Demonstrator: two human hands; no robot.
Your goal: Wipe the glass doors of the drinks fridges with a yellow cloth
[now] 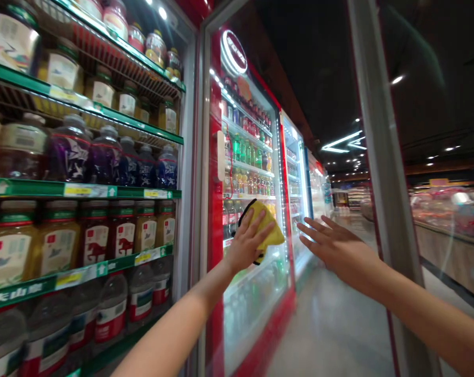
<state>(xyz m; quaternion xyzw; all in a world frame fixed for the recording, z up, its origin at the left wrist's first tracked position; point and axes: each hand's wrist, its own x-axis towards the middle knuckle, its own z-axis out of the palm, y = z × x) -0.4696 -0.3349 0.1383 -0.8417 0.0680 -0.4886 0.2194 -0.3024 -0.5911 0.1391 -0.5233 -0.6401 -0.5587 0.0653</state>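
Note:
My left hand (247, 238) presses a yellow cloth (274, 234) with dark edging flat against the inside of a glass door (319, 324), its fingers spread over the cloth. To the right, my right hand (334, 243) is open, with fingers stretched out and nothing in it. It is at or close to the same glass; I cannot tell whether it touches. The grey door frame (386, 157) passes behind my right forearm. This door stands swung open from a drinks fridge.
On the left, fridge shelves (83, 188) hold rows of bottled drinks, with purple bottles (67, 149) on one of them. Through the glass show a red-framed drinks fridge (252, 335), more lit coolers and a grey floor. Past the door frame at right is a wood-sided display counter (449, 256).

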